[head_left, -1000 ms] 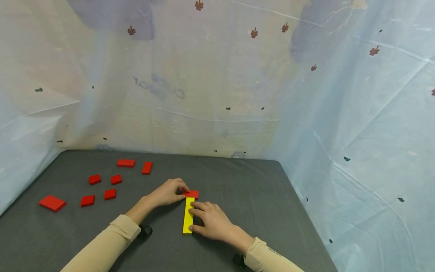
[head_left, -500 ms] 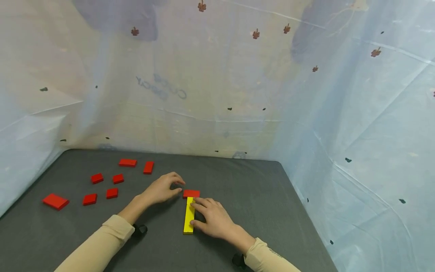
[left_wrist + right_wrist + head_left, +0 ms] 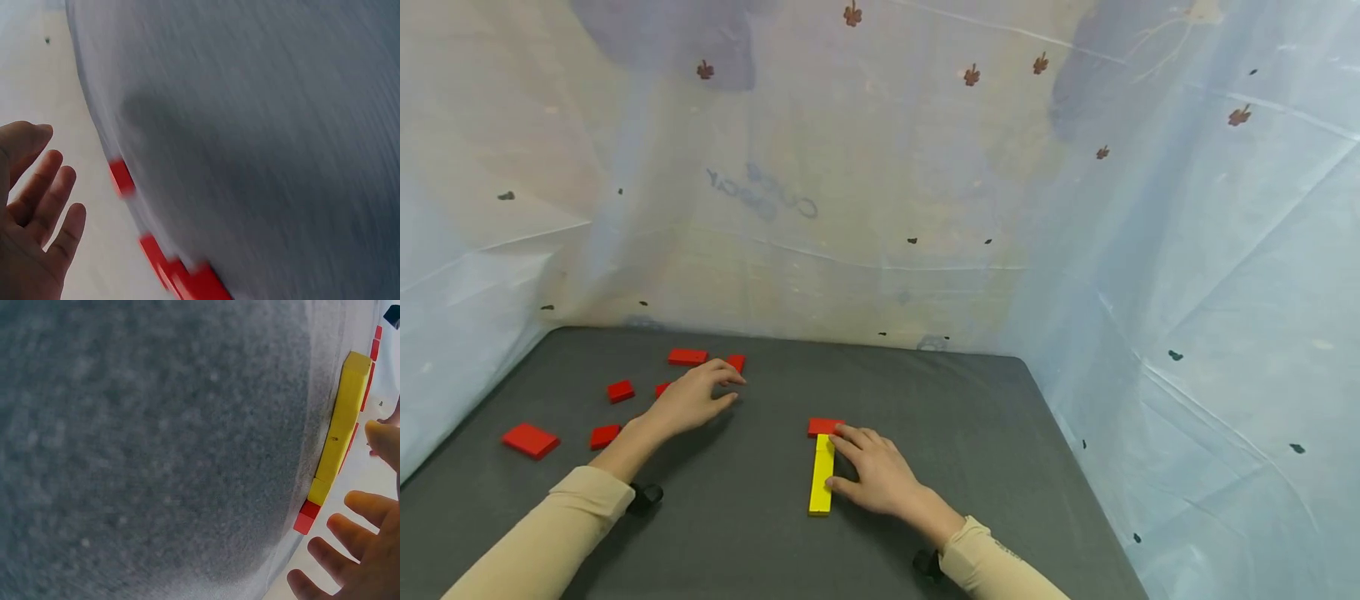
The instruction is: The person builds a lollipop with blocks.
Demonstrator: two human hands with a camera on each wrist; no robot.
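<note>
My left hand (image 3: 694, 396) is over the group of red blocks at the back left, fingers relaxed and holding nothing. It is nearest a red block (image 3: 737, 362), which it partly covers. In the left wrist view the fingers of the left hand (image 3: 37, 219) are spread. A long yellow block (image 3: 821, 490) lies in the middle of the table with a short yellow block (image 3: 825, 442) at its far end. A red block (image 3: 824, 427) lies crosswise beyond them. Beside these, my right hand (image 3: 880, 473) has its fingers spread; whether the fingertips touch the blocks I cannot tell.
Several red blocks lie on the left of the grey table (image 3: 970, 433), among them a large one (image 3: 531, 440), a small one (image 3: 621, 391) and a long one (image 3: 688, 357). The left forearm hides others. A patterned sheet (image 3: 850, 167) hangs behind and at the sides.
My left hand has let go of the crosswise red block and moved left and away from me, over the loose red blocks. The right hand stays by the yellow blocks, its fingers shifted slightly rightward.
</note>
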